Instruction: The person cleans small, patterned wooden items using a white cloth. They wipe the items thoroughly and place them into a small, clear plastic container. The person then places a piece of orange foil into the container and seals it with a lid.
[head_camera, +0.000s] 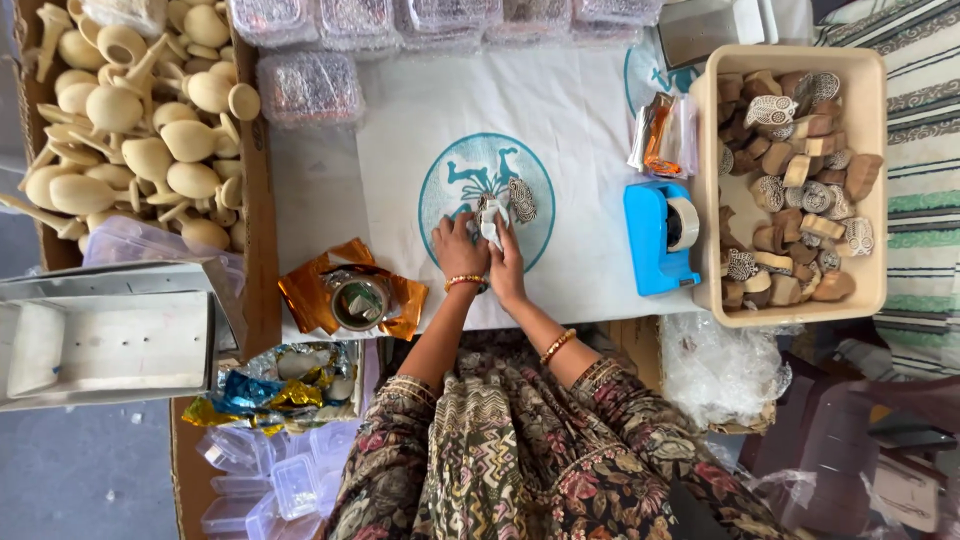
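My left hand (457, 247) and my right hand (507, 262) meet over a white cloth (580, 130) printed with a teal round design (470, 170). Both hands grip a small white-wrapped piece (491, 218) between their fingertips. A carved wooden stamp block (522, 199) lies on the cloth just right of that piece, close to my right fingers. Each wrist wears a beaded bangle.
A blue tape dispenser (660, 238) stands right of my hands, beside a beige tray (873, 180) of carved wooden blocks. A cardboard box (258, 190) of pale wooden spoons is at the left. Orange foil with a tape roll (358, 298) lies nearby. Clear plastic boxes (310, 88) line the far edge.
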